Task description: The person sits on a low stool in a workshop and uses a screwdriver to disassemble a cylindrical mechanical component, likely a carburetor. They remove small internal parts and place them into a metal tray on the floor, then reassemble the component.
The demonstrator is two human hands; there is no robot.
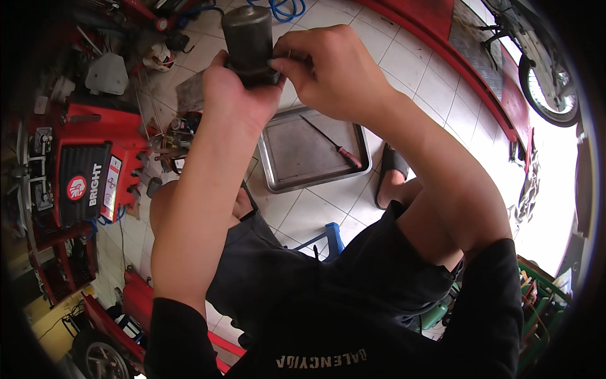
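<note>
A dark grey metal cylinder (pixel 248 39) with a small nub on its top end stands nearly upright at the top of the view. My left hand (pixel 243 101) is closed around its lower end, palm beneath it. At the cylinder's lower right side is my right hand (pixel 334 72), its thumb and forefinger pinched together. Whatever those fingertips hold, if anything, is too small or hidden to make out. Below the hands, a shallow metal tray (pixel 293 161) lies on the floor. In it rests a long screwdriver (pixel 349 157) with a red handle.
Red and black equipment (pixel 85 180) stands at the left among tools and parts. A blue stool leg (pixel 333 239) shows between my knees. Along the upper right runs a red platform edge (pixel 435 50), with a motorcycle wheel (pixel 549 95) beyond. A blue hose (pixel 287 9) lies at the top.
</note>
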